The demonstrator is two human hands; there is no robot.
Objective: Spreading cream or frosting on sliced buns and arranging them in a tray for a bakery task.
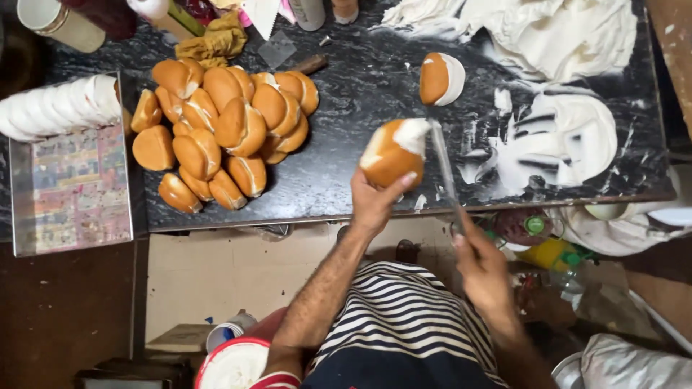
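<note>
Oozing white cream, golden bun [393, 153].

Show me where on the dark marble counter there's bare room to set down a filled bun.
Bare counter lies between the pile of golden-brown buns and the lone cream-filled bun, and along the front edge beside the left hand. The right side is crowded with smeared white cream.

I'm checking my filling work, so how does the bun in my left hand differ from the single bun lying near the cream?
The held bun is lifted off the table in the left hand, with the knife in the right hand against its cream; the lone bun rests untouched on the dark table. The held bun shows cream at its upper edge, the lone bun along its right side. Both are golden brown and cream-filled.
</note>
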